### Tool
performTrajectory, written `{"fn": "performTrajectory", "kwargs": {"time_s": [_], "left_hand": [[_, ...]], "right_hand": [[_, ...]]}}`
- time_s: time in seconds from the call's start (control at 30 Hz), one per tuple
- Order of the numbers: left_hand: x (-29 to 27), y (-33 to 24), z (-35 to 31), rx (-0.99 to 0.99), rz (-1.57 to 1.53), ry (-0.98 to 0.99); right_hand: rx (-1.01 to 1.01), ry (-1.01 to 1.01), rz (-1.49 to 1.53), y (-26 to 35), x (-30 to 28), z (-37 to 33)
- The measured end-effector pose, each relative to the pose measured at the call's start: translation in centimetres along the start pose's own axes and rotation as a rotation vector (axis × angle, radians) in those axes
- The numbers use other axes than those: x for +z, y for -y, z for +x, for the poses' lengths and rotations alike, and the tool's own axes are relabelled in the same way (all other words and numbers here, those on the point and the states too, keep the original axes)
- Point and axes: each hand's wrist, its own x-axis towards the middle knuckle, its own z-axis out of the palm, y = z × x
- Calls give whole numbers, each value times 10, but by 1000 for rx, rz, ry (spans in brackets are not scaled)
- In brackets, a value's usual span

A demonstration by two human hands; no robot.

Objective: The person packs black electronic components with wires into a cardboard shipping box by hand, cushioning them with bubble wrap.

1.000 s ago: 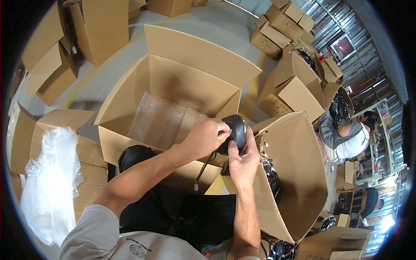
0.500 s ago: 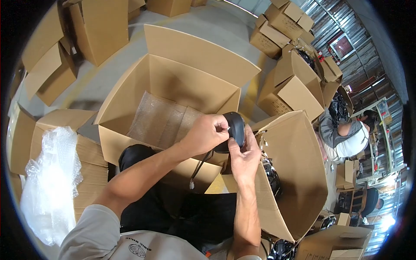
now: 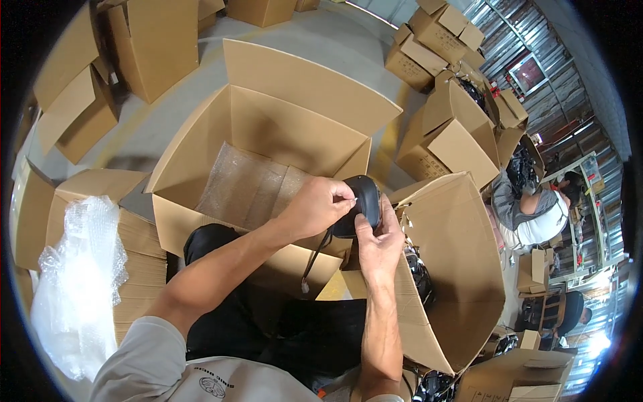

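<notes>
While the right hand (image 3: 380,254) cradles a rounded black part (image 3: 366,208) from its lower right, the left hand (image 3: 311,209) is pinching a tiny white bit up against it, too small to make out. So yeah, the part's sitting right between both hands. Dark cable (image 3: 315,253) dangles just below the grip, pale connector (image 3: 305,287) on the end. Right of the grip is a tilted open carton (image 3: 462,248) with black pieces (image 3: 419,276) inside; just beyond the hands, a bigger carton (image 3: 301,82) lined with bubble wrap (image 3: 234,177). Way off right, a co-worker (image 3: 544,221) is bent over.
</notes>
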Motion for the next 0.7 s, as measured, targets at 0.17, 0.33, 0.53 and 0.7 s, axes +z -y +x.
{"fn": "performTrajectory", "kwargs": {"time_s": [0.17, 0.33, 0.53, 0.7], "left_hand": [[1, 3, 2, 15, -70, -48], [-5, 11, 8, -71, -176, -51], [-14, 9, 10, -108, -300, -38], [-31, 10, 15, -196, -626, -51]], "right_hand": [[-26, 21, 89, -1, 0, 4], [-3, -9, 150, -3, 3, 7], [7, -15, 199, -2, 5, 10], [7, -93, 199, -13, -1, 18]]}}
